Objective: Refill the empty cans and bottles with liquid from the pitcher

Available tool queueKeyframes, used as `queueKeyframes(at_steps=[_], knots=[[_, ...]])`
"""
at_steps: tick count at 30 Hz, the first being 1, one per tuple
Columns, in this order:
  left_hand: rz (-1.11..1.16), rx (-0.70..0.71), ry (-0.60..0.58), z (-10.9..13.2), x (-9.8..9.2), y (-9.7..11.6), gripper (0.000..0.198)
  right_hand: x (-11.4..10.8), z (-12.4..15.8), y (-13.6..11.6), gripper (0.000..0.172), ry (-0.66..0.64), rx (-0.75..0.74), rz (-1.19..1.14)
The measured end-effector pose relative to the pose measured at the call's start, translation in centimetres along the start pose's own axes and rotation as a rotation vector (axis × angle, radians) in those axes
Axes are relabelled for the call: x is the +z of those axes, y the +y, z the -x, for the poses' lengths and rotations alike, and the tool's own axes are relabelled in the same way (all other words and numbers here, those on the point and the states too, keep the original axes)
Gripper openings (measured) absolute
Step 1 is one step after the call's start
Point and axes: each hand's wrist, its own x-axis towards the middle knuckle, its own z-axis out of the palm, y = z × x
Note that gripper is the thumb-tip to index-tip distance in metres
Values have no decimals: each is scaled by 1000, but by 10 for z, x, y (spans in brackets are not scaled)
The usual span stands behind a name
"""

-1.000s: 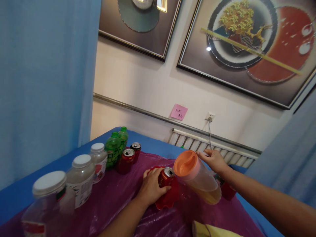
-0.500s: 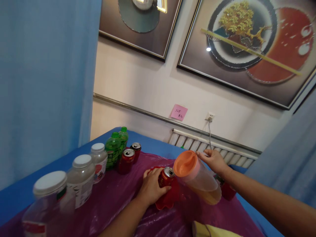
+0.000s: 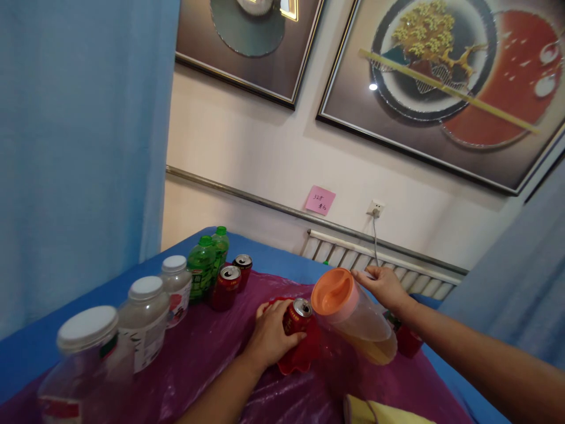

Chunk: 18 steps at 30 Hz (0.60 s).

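My left hand (image 3: pixel 270 334) is wrapped round a red drink can (image 3: pixel 296 315) that stands in a red scalloped dish (image 3: pixel 302 356) on the purple plastic sheet (image 3: pixel 207 353). My right hand (image 3: pixel 385 287) grips the far side of a clear pitcher (image 3: pixel 353 318) with an orange lid. The pitcher is tilted toward the can and holds some amber liquid at its low end. Its lid almost touches the can's top.
Along the left stand three clear jars with white lids (image 3: pixel 145 321), two green bottles (image 3: pixel 203 268) and two more red cans (image 3: pixel 226 287). Another red object (image 3: pixel 408 341) sits behind the pitcher. A yellow thing (image 3: pixel 379 412) lies at the near edge. A blue curtain (image 3: pixel 79 147) hangs on the left.
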Motion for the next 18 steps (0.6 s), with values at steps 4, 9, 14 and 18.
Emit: queueKeyframes(at_steps=[4,9,14,18], knots=[[-1,1,-4,0,-2,1,69,0,0,0,55,-12,9,-23],[-1,2,1,0,-2,2,69,-1,0,-1,55,-10,7,-25],[-6,-3,0,0,-2,2,70,-2,0,-3,55,-5,14,-14],[-2,-10,-5,1,-2,3,69,-2,0,-2,56,-4,3,-16]])
